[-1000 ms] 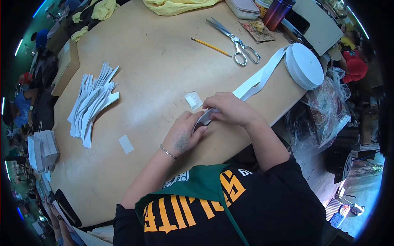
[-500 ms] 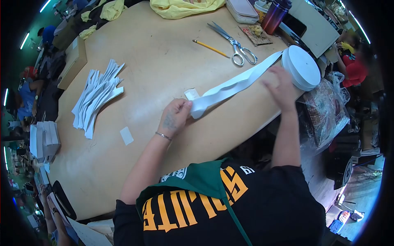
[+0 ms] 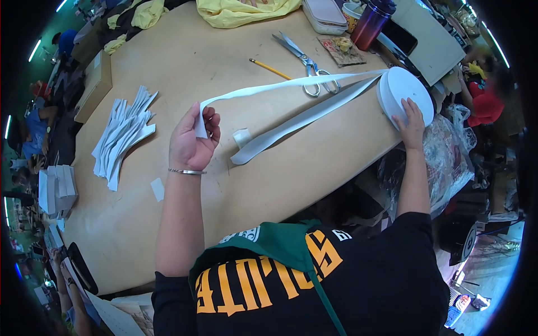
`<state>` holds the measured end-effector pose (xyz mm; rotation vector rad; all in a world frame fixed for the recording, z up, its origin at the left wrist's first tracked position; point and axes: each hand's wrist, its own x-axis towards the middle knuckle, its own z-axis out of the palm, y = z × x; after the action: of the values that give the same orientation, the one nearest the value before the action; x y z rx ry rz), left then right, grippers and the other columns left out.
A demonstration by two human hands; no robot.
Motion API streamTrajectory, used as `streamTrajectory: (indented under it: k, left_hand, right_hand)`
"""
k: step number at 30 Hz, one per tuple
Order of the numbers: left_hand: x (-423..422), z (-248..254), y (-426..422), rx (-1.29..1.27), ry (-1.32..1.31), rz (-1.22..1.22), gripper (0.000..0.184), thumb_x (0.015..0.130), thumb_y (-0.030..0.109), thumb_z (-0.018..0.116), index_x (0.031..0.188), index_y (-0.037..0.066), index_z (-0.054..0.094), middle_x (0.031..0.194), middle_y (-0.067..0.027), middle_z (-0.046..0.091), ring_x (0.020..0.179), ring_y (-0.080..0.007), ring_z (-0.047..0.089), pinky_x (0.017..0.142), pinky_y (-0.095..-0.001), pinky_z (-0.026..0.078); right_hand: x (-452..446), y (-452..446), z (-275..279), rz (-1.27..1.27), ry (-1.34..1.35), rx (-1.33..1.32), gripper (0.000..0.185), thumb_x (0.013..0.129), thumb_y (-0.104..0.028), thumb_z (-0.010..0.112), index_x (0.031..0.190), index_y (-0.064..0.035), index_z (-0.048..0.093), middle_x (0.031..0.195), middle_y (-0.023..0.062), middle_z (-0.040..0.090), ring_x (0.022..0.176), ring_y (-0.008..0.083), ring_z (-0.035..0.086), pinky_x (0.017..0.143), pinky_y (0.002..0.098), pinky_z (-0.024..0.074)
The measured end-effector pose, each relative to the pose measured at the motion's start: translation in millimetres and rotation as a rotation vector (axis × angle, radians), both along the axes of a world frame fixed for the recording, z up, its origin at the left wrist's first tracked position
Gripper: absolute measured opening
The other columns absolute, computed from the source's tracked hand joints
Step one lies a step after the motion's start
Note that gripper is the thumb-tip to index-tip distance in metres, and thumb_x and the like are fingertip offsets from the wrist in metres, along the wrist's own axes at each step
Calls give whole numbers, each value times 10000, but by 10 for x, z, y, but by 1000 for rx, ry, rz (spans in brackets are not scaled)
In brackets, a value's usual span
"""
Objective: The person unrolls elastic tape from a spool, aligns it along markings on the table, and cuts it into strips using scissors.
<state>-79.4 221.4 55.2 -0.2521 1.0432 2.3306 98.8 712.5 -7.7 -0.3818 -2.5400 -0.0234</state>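
Observation:
My left hand (image 3: 193, 140) is raised over the table, thumb and fingers closed on the end of a white fabric band (image 3: 263, 88). The band stretches across to a large white roll (image 3: 408, 89) at the table's right edge. On that roll rests my right hand (image 3: 412, 123), its fingers spread over the flat face. A second length of band (image 3: 305, 120) lies on the table below the first, running from the roll to a small pale block (image 3: 242, 137). Several cut white strips (image 3: 120, 137) are heaped to the left of my left hand.
Scissors (image 3: 305, 61) and a pencil (image 3: 270, 68) lie behind the stretched band, which passes over the scissor handles. A dark tumbler (image 3: 371, 25), a plastic box (image 3: 325, 17) and yellow cloth (image 3: 246, 12) stand at the back. A white paper piece (image 3: 157, 189) lies at left.
My left hand has moved left and up, drawing the band end out from the roll. My right hand has come down onto the roll. One length now lies apart on the table.

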Motion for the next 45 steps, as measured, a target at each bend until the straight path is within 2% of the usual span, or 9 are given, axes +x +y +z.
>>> streamTrajectory:
  k: [4, 7, 10, 13, 16, 23, 26, 38, 45]
  left_hand:
    - [-62, 16, -15, 213, 66, -75, 214, 929, 255, 468, 854, 99, 593, 887, 6, 598, 861, -138, 578, 716, -272, 466]
    - [-76, 67, 43, 289, 110, -68, 241, 943, 254, 430, 861, 96, 592, 919, 1, 593, 888, -146, 569, 723, -292, 471]
    - [-47, 101, 101, 325, 135, -57, 250, 948, 256, 417, 865, 94, 589, 931, -5, 587, 887, -153, 570, 725, -308, 477]
    - [18, 154, 86, 308, 148, -24, 259, 954, 266, 398, 894, 86, 574, 937, -13, 567, 880, -158, 559, 731, -320, 482]
    - [31, 133, 35, 383, 198, -21, 262, 952, 267, 395, 931, 71, 567, 965, -22, 552, 909, -164, 532, 767, -333, 469]
    - [16, 293, -181, 491, 278, 77, 261, 946, 258, 418, 901, 61, 583, 982, -33, 565, 962, -163, 514, 818, -328, 440]
    - [8, 226, -327, 449, 292, 79, 279, 951, 263, 403, 898, 56, 581, 995, -38, 570, 975, -169, 515, 834, -344, 444]
    - [176, -253, -765, 404, 84, 180, 255, 950, 265, 401, 849, 76, 541, 989, -35, 559, 976, -182, 526, 806, -366, 456]
    - [303, -229, -846, 370, -28, 133, 281, 942, 291, 424, 812, 69, 538, 911, -33, 549, 807, -159, 518, 711, -319, 463]
  right_hand:
    - [-18, -95, 105, -73, -66, -39, 618, 701, -457, 681, 1199, -122, 535, 1278, 141, 462, 1180, 335, 416, 980, 447, 326]
    - [-80, 28, 126, -392, 9, 123, 687, 725, -529, 638, 1249, -112, 485, 1260, 202, 456, 1182, 344, 406, 990, 442, 315]
    - [-124, 256, 286, -809, 74, -305, 720, 757, -446, 661, 1288, -25, 416, 1261, 238, 444, 1188, 329, 416, 998, 414, 318]
    - [11, 682, 28, -539, 392, -911, 755, 763, -338, 695, 1299, 70, 354, 1288, 232, 423, 1195, 298, 419, 993, 368, 327]
    - [153, 823, 10, -454, 367, -977, 795, 749, -261, 724, 1311, 111, 302, 1313, 211, 405, 1195, 257, 418, 979, 333, 336]
    - [413, 1206, -57, -221, 321, -1260, 713, 837, -163, 638, 1404, -70, 215, 1312, 112, 424, 1147, 224, 462, 951, 334, 368]
    - [408, 1165, -12, -191, 349, -1322, 723, 835, -108, 625, 1400, -8, 185, 1332, 140, 385, 1171, 217, 427, 964, 321, 348]
    - [456, 1386, 132, -128, 187, -1403, 677, 823, -72, 610, 1395, -63, 248, 1348, 80, 378, 1185, 219, 420, 991, 323, 326]
    - [456, 1598, -128, -137, 292, -1407, 579, 845, -101, 585, 1365, -64, 333, 1316, 74, 433, 1161, 205, 447, 973, 313, 355]
